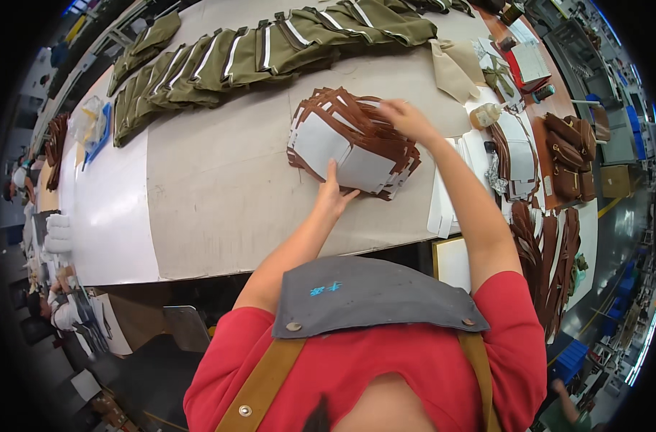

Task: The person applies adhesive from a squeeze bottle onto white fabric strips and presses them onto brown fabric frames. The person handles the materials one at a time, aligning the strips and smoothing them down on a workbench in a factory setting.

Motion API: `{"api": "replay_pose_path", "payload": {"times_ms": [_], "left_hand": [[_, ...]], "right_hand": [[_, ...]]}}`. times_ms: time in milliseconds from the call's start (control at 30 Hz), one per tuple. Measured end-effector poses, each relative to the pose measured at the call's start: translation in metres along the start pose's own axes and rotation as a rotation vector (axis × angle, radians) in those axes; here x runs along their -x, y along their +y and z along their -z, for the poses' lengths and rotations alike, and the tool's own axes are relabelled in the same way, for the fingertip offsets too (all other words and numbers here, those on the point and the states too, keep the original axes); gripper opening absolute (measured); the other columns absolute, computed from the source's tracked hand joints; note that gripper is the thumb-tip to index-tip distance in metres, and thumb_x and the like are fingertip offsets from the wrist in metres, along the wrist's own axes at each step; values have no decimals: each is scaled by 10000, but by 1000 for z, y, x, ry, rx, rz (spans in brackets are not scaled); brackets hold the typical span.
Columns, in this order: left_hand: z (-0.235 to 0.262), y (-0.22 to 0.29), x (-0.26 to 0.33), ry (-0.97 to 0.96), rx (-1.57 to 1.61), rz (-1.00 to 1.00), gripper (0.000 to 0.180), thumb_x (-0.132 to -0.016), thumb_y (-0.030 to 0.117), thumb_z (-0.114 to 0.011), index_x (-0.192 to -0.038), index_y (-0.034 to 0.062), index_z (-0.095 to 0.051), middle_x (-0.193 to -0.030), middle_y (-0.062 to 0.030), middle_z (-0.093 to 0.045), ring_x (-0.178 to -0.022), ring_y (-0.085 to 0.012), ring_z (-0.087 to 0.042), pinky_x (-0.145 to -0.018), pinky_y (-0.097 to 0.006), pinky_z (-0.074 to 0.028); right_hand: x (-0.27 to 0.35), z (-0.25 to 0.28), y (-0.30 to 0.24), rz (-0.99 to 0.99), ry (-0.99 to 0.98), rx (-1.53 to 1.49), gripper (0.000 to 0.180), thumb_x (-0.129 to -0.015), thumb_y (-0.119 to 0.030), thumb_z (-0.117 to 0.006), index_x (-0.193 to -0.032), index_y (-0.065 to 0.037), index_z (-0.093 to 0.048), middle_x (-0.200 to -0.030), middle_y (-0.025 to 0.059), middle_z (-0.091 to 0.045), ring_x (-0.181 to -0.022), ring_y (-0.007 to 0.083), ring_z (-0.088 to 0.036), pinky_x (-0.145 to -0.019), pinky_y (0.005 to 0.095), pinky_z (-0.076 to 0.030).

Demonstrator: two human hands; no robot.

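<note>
A fanned stack of brown leather pieces with white panels lies near the middle of the worktable. My left hand holds its near edge, one finger laid up over a white panel and another spread along the lower rim. At the far right corner of the stack is my right hand, its fingers drawn together at the brown edges. Whether it pinches one piece or several is too small to tell.
A row of olive fabric pieces with white stripes runs along the far side. To the right are a glue bottle, another stack of brown-and-white pieces, brown leather bags and hanging brown strips. A blue tray sits at left.
</note>
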State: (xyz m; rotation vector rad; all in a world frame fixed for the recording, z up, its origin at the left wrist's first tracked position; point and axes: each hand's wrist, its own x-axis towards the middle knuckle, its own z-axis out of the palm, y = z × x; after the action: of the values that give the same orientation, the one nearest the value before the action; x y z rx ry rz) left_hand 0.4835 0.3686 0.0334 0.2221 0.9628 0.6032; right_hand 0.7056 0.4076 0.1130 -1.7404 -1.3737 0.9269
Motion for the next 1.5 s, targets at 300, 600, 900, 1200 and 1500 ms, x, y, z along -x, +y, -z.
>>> {"api": "replay_pose_path", "payload": {"times_ms": [300, 600, 900, 1200, 1500], "left_hand": [[24, -8, 1, -120, 329, 17, 892, -782, 703, -378, -1390, 99, -134, -1412, -140, -198, -1301, -338, -201, -1040, -534, -246], [86, -14, 46, -356, 551, -92, 438, -902, 440, -396, -1182, 111, -470, -1169, -66, -526, -1069, -214, -508, -934, -374, -409], [156, 46, 160, -103, 217, -25, 1040, -605, 788, -524, -1385, 174, -213, -1392, -62, -321, -1280, -281, -300, -1024, -508, -263], [175, 93, 143, 94, 127, -172, 657, -746, 202, -653, -1279, 6, -321, -1214, -163, -456, -1142, -286, -447, -986, -433, -375], [119, 87, 120, -10, 54, -47, 635, -747, 139, -611, -1274, -23, -295, -1224, -173, -431, -1143, -308, -436, -970, -454, -382]], "right_hand": [[61, -68, -52, 339, -155, 724, 657, -655, -385, -700, -1128, 0, -454, -1082, 163, -552, -1040, 302, -511, -939, 402, -324], [127, -159, -98, 273, -452, 755, 919, -650, -169, -692, -1402, -144, -163, -1268, 183, -443, -1019, 326, -548, -782, 392, -485], [90, -153, -118, -181, -912, -135, 944, -654, -217, -727, -1401, -37, -179, -1422, 160, -253, -1324, 249, -229, -1055, 323, -215], [106, -167, -94, -587, -834, -356, 850, -740, -420, -675, -1372, -51, -243, -1329, 147, -358, -1195, 206, -377, -948, 326, -383], [233, -150, -3, -890, -255, -1044, 358, -722, -187, -715, -997, -74, -515, -808, 23, -596, -672, 115, -607, -574, 306, -540]]}}
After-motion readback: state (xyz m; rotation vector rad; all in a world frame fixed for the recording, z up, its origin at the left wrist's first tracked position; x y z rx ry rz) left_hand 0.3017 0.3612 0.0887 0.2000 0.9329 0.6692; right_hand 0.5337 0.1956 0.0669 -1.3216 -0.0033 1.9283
